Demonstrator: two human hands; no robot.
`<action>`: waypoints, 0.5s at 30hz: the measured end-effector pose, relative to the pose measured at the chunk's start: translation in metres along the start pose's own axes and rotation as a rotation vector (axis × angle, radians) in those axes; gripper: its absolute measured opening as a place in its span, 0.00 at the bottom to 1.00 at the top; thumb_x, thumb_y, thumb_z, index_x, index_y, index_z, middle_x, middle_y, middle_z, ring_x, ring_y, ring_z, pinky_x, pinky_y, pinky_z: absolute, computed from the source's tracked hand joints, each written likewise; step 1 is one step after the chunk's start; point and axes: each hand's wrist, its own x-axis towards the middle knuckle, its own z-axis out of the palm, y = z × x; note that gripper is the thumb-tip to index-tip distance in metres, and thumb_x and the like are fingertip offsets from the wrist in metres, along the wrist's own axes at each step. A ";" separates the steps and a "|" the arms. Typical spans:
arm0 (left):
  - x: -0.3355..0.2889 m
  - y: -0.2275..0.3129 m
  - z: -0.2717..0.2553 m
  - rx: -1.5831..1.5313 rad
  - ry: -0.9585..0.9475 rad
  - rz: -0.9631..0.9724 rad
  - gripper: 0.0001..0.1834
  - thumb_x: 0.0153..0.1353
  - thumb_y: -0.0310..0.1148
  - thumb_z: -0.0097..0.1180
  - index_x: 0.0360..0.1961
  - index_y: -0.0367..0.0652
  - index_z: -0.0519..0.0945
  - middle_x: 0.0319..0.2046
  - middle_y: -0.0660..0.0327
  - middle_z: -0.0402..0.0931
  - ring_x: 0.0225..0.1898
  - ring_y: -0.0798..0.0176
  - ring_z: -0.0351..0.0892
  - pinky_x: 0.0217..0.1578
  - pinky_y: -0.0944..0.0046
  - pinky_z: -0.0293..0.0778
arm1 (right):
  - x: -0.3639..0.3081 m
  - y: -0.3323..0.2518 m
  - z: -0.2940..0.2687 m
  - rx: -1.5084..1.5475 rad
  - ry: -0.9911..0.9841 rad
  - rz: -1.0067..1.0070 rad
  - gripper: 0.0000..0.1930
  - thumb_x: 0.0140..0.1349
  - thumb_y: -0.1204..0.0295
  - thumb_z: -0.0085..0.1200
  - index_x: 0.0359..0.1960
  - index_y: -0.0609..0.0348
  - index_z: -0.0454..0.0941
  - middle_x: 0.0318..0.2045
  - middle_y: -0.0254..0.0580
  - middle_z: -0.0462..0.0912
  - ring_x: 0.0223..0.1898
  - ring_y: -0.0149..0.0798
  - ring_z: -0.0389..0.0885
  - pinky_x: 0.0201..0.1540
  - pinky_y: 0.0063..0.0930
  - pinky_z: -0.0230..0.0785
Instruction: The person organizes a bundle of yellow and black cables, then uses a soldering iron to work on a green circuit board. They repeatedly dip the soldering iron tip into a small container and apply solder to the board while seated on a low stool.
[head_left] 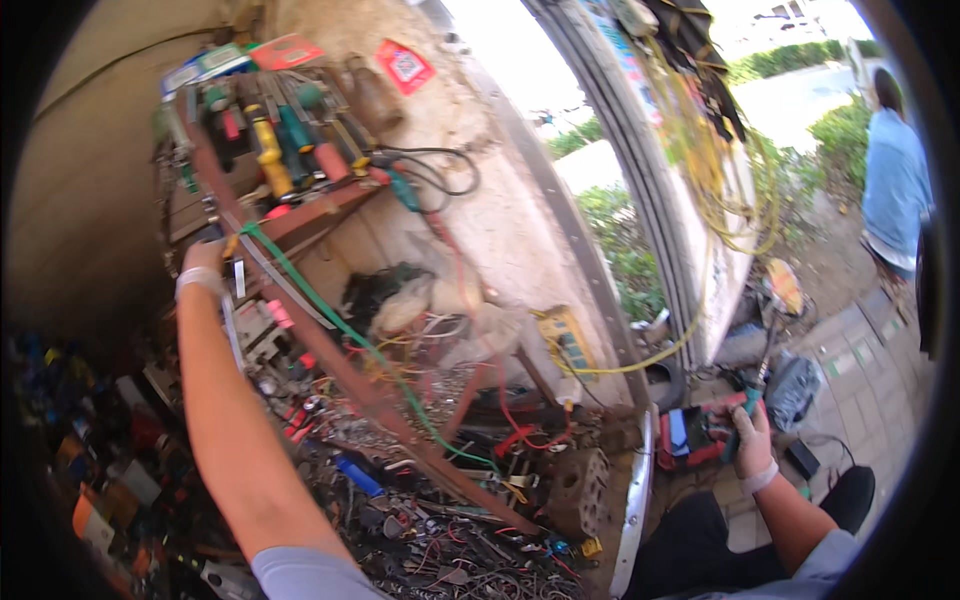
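My left arm reaches up to a rusty brown metal shelf frame (pixel 330 360). My left hand (pixel 204 262), in a pale glove or wrap at the wrist, is beside the frame's upper post among small metal parts; its fingers are mostly hidden. Low at the right, my right hand (pixel 755 448), also with a pale wrist covering, is wrapped round a green-handled tool with a long metal shaft (pixel 749 402) pointing upward. Just left of that hand lies a red case (pixel 690 435) with a blue piece in it.
Screwdrivers with coloured handles (pixel 270 150) crowd the top shelf. Below, a heap of loose metal parts and wires (pixel 440 550) fills the bottom. Yellow cables (pixel 715 180) hang by the doorway. A person in a blue top (pixel 895 180) is outside at the right.
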 end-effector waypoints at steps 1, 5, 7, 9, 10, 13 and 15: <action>0.016 -0.018 0.000 0.200 -0.031 0.083 0.21 0.63 0.42 0.56 0.49 0.37 0.83 0.43 0.45 0.84 0.46 0.49 0.84 0.46 0.54 0.75 | -0.002 -0.003 -0.005 -0.003 0.004 -0.006 0.11 0.76 0.65 0.46 0.51 0.58 0.71 0.47 0.44 0.81 0.46 0.38 0.83 0.46 0.34 0.77; 0.054 -0.050 0.027 0.203 -0.089 0.092 0.17 0.69 0.42 0.49 0.47 0.44 0.84 0.42 0.47 0.84 0.45 0.48 0.84 0.44 0.51 0.75 | -0.008 -0.020 -0.033 -0.125 0.016 -0.056 0.14 0.75 0.62 0.47 0.50 0.62 0.69 0.41 0.44 0.81 0.33 0.35 0.82 0.38 0.30 0.77; 0.052 -0.049 0.044 0.140 -0.099 0.019 0.17 0.69 0.42 0.50 0.49 0.45 0.83 0.43 0.47 0.84 0.45 0.48 0.84 0.44 0.51 0.75 | -0.015 -0.032 -0.042 -0.166 0.022 -0.066 0.16 0.75 0.60 0.49 0.51 0.60 0.68 0.36 0.42 0.81 0.28 0.32 0.79 0.31 0.28 0.73; 0.041 -0.041 0.056 0.105 -0.095 -0.010 0.17 0.69 0.41 0.50 0.50 0.46 0.82 0.44 0.48 0.84 0.45 0.49 0.84 0.44 0.51 0.75 | -0.022 -0.044 -0.048 -0.222 0.089 -0.042 0.17 0.75 0.61 0.49 0.53 0.62 0.68 0.34 0.41 0.80 0.26 0.30 0.77 0.29 0.25 0.71; 0.034 -0.036 0.060 0.089 -0.096 -0.017 0.17 0.69 0.41 0.51 0.51 0.46 0.82 0.44 0.48 0.84 0.45 0.49 0.84 0.44 0.51 0.75 | -0.024 -0.050 -0.049 -0.241 0.102 -0.016 0.17 0.75 0.61 0.49 0.53 0.62 0.68 0.33 0.40 0.80 0.26 0.29 0.76 0.29 0.24 0.70; 0.017 -0.021 0.067 0.054 -0.091 -0.031 0.17 0.68 0.41 0.51 0.53 0.47 0.81 0.45 0.49 0.83 0.45 0.49 0.83 0.44 0.51 0.75 | -0.031 -0.061 -0.051 -0.258 0.125 -0.004 0.16 0.74 0.63 0.49 0.54 0.62 0.68 0.32 0.38 0.80 0.24 0.26 0.73 0.28 0.21 0.66; 0.008 -0.013 0.070 0.028 -0.085 -0.032 0.18 0.68 0.41 0.52 0.55 0.48 0.80 0.45 0.50 0.83 0.44 0.50 0.83 0.44 0.51 0.75 | -0.035 -0.064 -0.052 -0.264 0.144 -0.006 0.16 0.74 0.63 0.48 0.54 0.62 0.68 0.32 0.38 0.80 0.25 0.26 0.73 0.28 0.21 0.66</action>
